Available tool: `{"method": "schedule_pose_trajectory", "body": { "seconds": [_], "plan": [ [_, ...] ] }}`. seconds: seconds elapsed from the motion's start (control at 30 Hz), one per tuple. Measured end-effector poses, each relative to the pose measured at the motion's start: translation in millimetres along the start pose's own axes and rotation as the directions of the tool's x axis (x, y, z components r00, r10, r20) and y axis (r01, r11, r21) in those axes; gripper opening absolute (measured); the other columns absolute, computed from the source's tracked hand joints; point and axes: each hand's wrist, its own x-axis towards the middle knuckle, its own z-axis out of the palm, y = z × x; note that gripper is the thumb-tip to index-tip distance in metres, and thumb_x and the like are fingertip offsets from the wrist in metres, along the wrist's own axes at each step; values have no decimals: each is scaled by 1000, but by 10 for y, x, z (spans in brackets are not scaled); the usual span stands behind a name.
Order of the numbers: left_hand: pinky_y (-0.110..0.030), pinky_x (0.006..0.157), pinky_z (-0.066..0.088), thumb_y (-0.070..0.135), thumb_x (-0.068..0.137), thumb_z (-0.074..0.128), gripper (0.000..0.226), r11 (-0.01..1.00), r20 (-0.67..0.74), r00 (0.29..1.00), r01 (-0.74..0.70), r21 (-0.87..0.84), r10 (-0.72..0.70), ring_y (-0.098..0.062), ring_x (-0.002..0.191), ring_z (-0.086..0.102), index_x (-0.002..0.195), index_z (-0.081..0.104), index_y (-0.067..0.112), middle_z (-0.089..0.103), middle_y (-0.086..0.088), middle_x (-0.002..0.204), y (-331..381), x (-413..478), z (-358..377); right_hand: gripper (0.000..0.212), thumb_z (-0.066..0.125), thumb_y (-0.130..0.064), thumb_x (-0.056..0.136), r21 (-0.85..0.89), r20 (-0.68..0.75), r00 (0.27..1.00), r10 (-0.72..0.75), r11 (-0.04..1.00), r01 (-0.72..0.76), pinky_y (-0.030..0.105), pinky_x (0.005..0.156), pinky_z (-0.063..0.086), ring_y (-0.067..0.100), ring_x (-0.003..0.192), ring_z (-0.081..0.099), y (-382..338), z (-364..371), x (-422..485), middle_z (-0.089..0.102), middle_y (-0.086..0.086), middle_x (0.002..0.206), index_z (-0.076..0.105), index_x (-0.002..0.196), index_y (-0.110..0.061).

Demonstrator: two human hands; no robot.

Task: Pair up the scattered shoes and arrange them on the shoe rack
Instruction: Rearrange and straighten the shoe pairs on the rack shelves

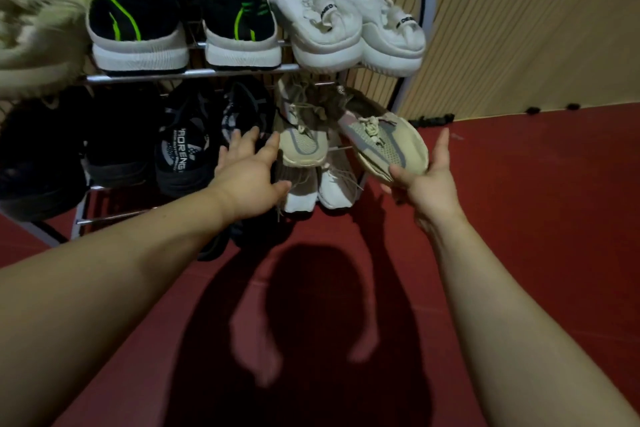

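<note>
My right hand [426, 184] grips the toe of a beige knit sneaker [384, 139], which lies tilted at the right end of the shoe rack's [207, 73] middle tier. Its matching beige sneaker [301, 146] sits just to the left, toe pointing at me. My left hand [249, 166] reaches in with straight fingers, between that sneaker and a black shoe [246, 107], its fingertips beside the beige toe. A black-and-green pair [138, 21] and a white pair [322, 21] stand on the top tier.
More black shoes [183, 149] fill the middle tier's left side. White shoes [332, 184] sit on the lowest tier below the beige pair. A blurred pale shoe [34, 28] is at top left. The slatted wood wall [519, 28] stands behind, with red floor [536, 218] to the right.
</note>
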Motion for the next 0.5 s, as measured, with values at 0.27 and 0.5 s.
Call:
{"method": "schedule_pose_trajectory", "body": {
  "seconds": [0.27,0.5],
  "plan": [
    [-46,116,-13,55,82,59,101,958,-14,968,-245,146,250,-30,142,-24,149,-10,28,-19,-11,156,325,2,23,127,87,-30,54,146,233,968,97,980,-133,31,57,58,19,84,72,-242,-1073,-445,59,0,125,4,149,-42],
    [-42,118,-7,60,78,60,107,797,282,801,-582,159,528,-27,145,-11,148,-16,29,-7,-7,159,625,122,-86,122,94,-42,35,246,308,945,110,950,-191,26,46,56,20,71,71,-243,-1346,-611,72,-1,106,32,139,-39]
  ]
}}
